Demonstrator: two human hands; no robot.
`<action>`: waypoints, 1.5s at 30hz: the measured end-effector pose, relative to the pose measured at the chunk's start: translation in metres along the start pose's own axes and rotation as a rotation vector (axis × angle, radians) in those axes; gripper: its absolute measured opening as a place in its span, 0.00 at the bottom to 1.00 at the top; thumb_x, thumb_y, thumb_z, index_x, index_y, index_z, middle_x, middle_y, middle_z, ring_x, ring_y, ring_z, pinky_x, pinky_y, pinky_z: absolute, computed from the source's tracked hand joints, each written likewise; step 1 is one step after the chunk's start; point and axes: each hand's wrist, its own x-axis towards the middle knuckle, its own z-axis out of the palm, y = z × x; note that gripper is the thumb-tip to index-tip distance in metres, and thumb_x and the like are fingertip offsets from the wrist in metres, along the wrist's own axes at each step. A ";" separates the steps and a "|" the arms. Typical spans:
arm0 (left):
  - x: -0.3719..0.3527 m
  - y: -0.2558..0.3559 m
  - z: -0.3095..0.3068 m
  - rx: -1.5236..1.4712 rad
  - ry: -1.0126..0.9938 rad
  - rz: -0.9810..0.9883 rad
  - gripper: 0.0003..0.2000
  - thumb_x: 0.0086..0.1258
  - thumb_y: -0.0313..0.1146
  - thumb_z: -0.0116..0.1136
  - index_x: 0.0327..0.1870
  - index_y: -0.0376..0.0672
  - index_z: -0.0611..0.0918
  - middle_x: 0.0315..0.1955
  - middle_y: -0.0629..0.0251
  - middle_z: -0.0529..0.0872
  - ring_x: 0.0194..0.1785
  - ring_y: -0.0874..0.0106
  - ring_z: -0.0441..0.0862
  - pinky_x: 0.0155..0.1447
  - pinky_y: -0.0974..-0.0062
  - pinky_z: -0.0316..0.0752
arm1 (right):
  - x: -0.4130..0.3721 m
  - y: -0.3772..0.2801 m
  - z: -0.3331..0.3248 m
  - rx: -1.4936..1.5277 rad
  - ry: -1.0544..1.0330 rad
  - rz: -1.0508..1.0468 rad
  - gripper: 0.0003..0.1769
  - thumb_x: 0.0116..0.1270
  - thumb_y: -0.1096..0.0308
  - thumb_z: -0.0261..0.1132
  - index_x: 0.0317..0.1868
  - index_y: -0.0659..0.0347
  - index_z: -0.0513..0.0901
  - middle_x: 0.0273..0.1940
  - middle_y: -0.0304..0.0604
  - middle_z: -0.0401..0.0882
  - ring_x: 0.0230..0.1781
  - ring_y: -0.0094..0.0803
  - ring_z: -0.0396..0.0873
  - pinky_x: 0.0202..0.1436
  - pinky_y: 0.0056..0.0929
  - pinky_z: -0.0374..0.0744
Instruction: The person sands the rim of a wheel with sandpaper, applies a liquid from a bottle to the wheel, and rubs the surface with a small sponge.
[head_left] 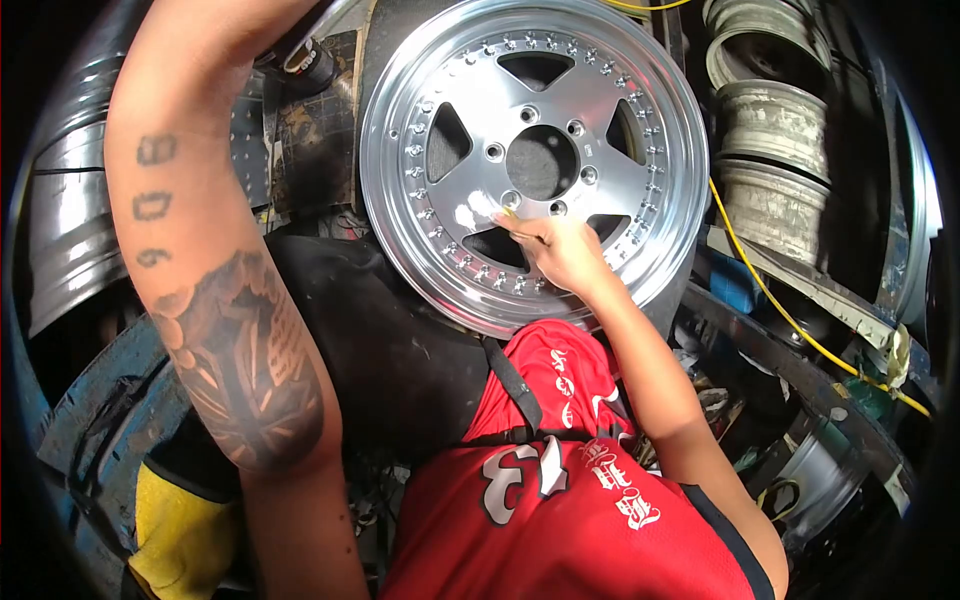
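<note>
A polished silver wheel rim [480, 100] with a ring of small bolts lies face up in front of me. My right hand [565, 250] reaches over its lower edge, with the fingertips at the lug holes near the centre bore. Those fingers are drawn together, and a tiny yellowish bit shows at their tips, too small to name. Bright glare sits on the metal just left of the fingertips. My tattooed left arm [190, 200] stretches up along the left side and bends at the top. The left hand itself is beyond the upper edge of the view.
Several worn rims [770, 120] are stacked at the upper right. A yellow cable [755, 265] runs down the right side past a metal frame [800, 290]. Left of the wheel is a dark can-like object [308, 65]. Yellow cloth [180, 530] hangs at lower left.
</note>
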 end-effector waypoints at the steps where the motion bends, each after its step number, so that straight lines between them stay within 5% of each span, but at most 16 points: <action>1: 0.001 -0.001 0.000 0.018 0.011 0.021 0.13 0.76 0.39 0.62 0.42 0.38 0.90 0.26 0.71 0.85 0.28 0.83 0.74 0.34 0.80 0.68 | 0.003 0.000 -0.005 0.033 0.014 -0.024 0.19 0.72 0.67 0.66 0.61 0.41 0.89 0.40 0.53 0.87 0.37 0.50 0.86 0.41 0.39 0.82; 5: 0.004 -0.009 -0.006 -0.144 -0.078 -0.044 0.13 0.76 0.39 0.63 0.42 0.37 0.90 0.26 0.70 0.85 0.30 0.83 0.75 0.34 0.80 0.69 | -0.002 0.005 -0.014 0.207 0.062 -0.059 0.20 0.72 0.68 0.66 0.61 0.41 0.89 0.34 0.54 0.84 0.27 0.50 0.80 0.37 0.38 0.79; 8: 0.005 -0.003 -0.010 -0.138 -0.135 -0.089 0.14 0.76 0.40 0.63 0.42 0.37 0.90 0.26 0.70 0.85 0.29 0.83 0.75 0.34 0.80 0.70 | -0.004 0.006 -0.024 -0.013 -0.112 -0.031 0.19 0.72 0.68 0.66 0.61 0.42 0.89 0.30 0.53 0.83 0.26 0.49 0.80 0.37 0.38 0.78; 12: -0.001 0.003 0.005 0.020 -0.008 -0.016 0.14 0.76 0.40 0.64 0.42 0.36 0.90 0.25 0.71 0.84 0.27 0.83 0.75 0.33 0.80 0.70 | -0.002 0.001 -0.018 0.160 -0.122 0.054 0.19 0.73 0.66 0.66 0.62 0.41 0.88 0.29 0.52 0.83 0.27 0.50 0.80 0.36 0.38 0.78; 16: -0.003 0.000 -0.009 -0.074 -0.062 -0.105 0.13 0.76 0.39 0.63 0.44 0.36 0.90 0.25 0.71 0.84 0.27 0.83 0.76 0.34 0.81 0.71 | 0.000 0.015 -0.014 0.112 -0.052 -0.058 0.15 0.75 0.65 0.66 0.59 0.47 0.90 0.27 0.51 0.82 0.25 0.44 0.80 0.35 0.36 0.77; 17: -0.003 0.005 -0.012 -0.146 -0.096 -0.154 0.13 0.76 0.39 0.63 0.44 0.36 0.89 0.25 0.70 0.84 0.28 0.83 0.77 0.34 0.81 0.71 | 0.003 0.003 -0.021 0.077 -0.182 0.101 0.14 0.75 0.66 0.66 0.57 0.51 0.90 0.26 0.51 0.82 0.24 0.41 0.80 0.35 0.35 0.77; 19: 0.000 0.009 -0.009 -0.145 -0.102 -0.145 0.13 0.76 0.38 0.63 0.44 0.36 0.89 0.25 0.69 0.84 0.29 0.83 0.78 0.35 0.81 0.71 | -0.001 0.010 -0.019 0.147 -0.156 0.100 0.12 0.75 0.66 0.67 0.54 0.55 0.90 0.25 0.51 0.81 0.23 0.39 0.79 0.34 0.36 0.76; 26: 0.000 0.009 0.023 0.272 0.224 0.188 0.12 0.77 0.37 0.61 0.43 0.37 0.90 0.29 0.69 0.86 0.33 0.84 0.78 0.38 0.82 0.71 | 0.000 0.014 -0.025 0.183 -0.200 0.107 0.10 0.76 0.65 0.66 0.43 0.63 0.88 0.23 0.47 0.81 0.22 0.32 0.75 0.33 0.36 0.76; 30: 0.006 0.003 -0.007 -0.087 -0.074 -0.037 0.12 0.77 0.38 0.62 0.44 0.37 0.90 0.30 0.71 0.86 0.34 0.84 0.77 0.39 0.83 0.70 | -0.001 0.013 -0.019 0.198 -0.171 0.113 0.11 0.76 0.65 0.66 0.41 0.64 0.88 0.23 0.48 0.80 0.22 0.31 0.76 0.32 0.35 0.75; 35: 0.003 0.001 -0.002 -0.099 -0.083 -0.098 0.12 0.77 0.38 0.63 0.45 0.36 0.89 0.30 0.71 0.86 0.34 0.85 0.76 0.39 0.83 0.70 | -0.009 0.010 -0.021 -0.030 -0.103 0.049 0.18 0.74 0.64 0.67 0.63 0.42 0.87 0.31 0.53 0.84 0.32 0.53 0.83 0.39 0.42 0.79; 39: 0.000 0.004 0.003 -0.058 -0.046 -0.036 0.13 0.77 0.38 0.62 0.45 0.35 0.89 0.31 0.68 0.88 0.36 0.83 0.79 0.42 0.81 0.72 | -0.008 -0.008 -0.001 0.043 -0.013 0.088 0.18 0.72 0.62 0.67 0.60 0.38 0.89 0.37 0.51 0.89 0.40 0.54 0.87 0.44 0.49 0.83; 42: 0.005 -0.001 0.001 -0.139 -0.083 -0.002 0.13 0.78 0.38 0.61 0.45 0.35 0.89 0.32 0.67 0.88 0.36 0.81 0.80 0.43 0.80 0.74 | -0.017 -0.005 -0.009 0.099 0.023 0.032 0.18 0.71 0.67 0.67 0.60 0.44 0.89 0.34 0.52 0.88 0.35 0.47 0.89 0.42 0.44 0.83; 43: 0.004 -0.007 -0.002 -0.167 -0.117 -0.015 0.13 0.78 0.38 0.61 0.45 0.35 0.89 0.32 0.67 0.88 0.37 0.81 0.80 0.43 0.80 0.74 | -0.023 0.009 -0.002 0.429 0.020 0.161 0.18 0.78 0.65 0.66 0.65 0.56 0.86 0.25 0.42 0.85 0.22 0.28 0.83 0.31 0.29 0.79; 45: 0.003 -0.012 -0.008 -0.188 -0.176 -0.018 0.13 0.78 0.38 0.61 0.45 0.35 0.89 0.32 0.66 0.88 0.37 0.80 0.81 0.44 0.79 0.75 | -0.029 0.006 -0.022 0.816 -0.013 0.333 0.15 0.79 0.63 0.67 0.58 0.62 0.86 0.27 0.36 0.85 0.22 0.21 0.81 0.27 0.22 0.77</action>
